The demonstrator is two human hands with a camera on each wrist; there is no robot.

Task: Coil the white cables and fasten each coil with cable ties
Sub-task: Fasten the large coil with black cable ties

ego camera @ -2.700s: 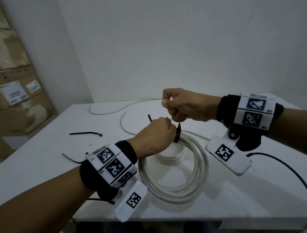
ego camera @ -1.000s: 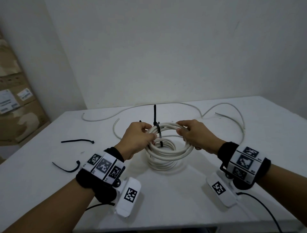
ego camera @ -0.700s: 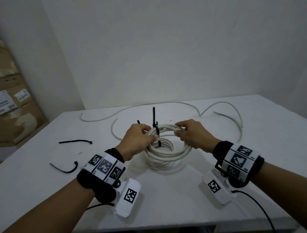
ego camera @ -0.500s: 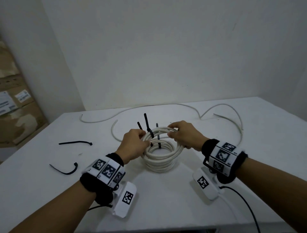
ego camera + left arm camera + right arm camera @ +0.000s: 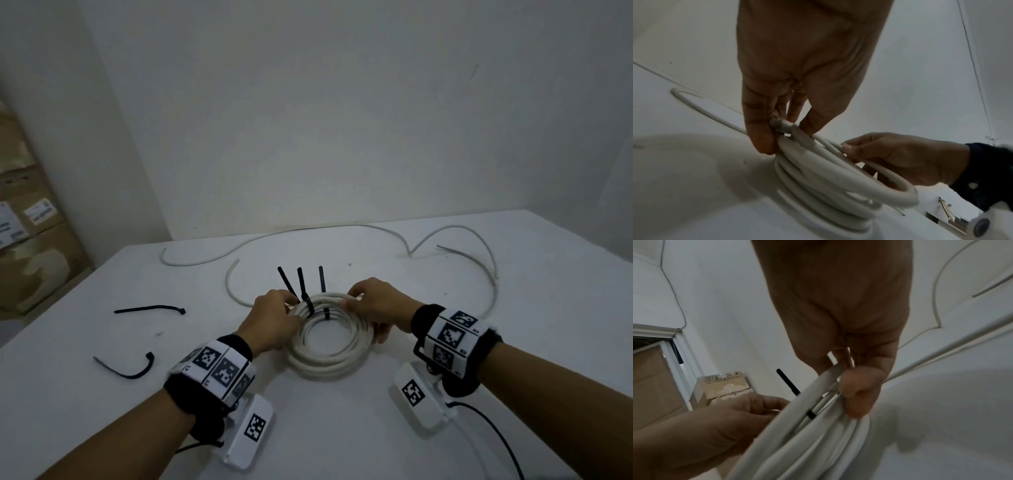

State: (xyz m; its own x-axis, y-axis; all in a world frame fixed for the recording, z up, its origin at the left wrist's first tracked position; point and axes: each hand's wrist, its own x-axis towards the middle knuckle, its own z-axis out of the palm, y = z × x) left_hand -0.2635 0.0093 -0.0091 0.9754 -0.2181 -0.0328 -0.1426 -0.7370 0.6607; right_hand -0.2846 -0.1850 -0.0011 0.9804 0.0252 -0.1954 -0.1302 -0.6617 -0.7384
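Observation:
A coil of white cable rests on the white table, stacked on a second coil below it. Black cable ties wrap the coil's far side, their tails sticking up. My left hand pinches the coil's left rim; in the left wrist view its fingertips grip the cable. My right hand grips the right rim, and the right wrist view shows its thumb pressing on the strands near a tie.
Loose white cables trail across the table's far side. Two spare black ties lie at the left. Cardboard boxes stand beyond the table's left edge. A black lead runs from my right wrist.
The right hand stopped pulling a tie upward and came down onto the coil. Both hands then turned the coil and lowered it onto the other coil; more tie tails now show at the back.

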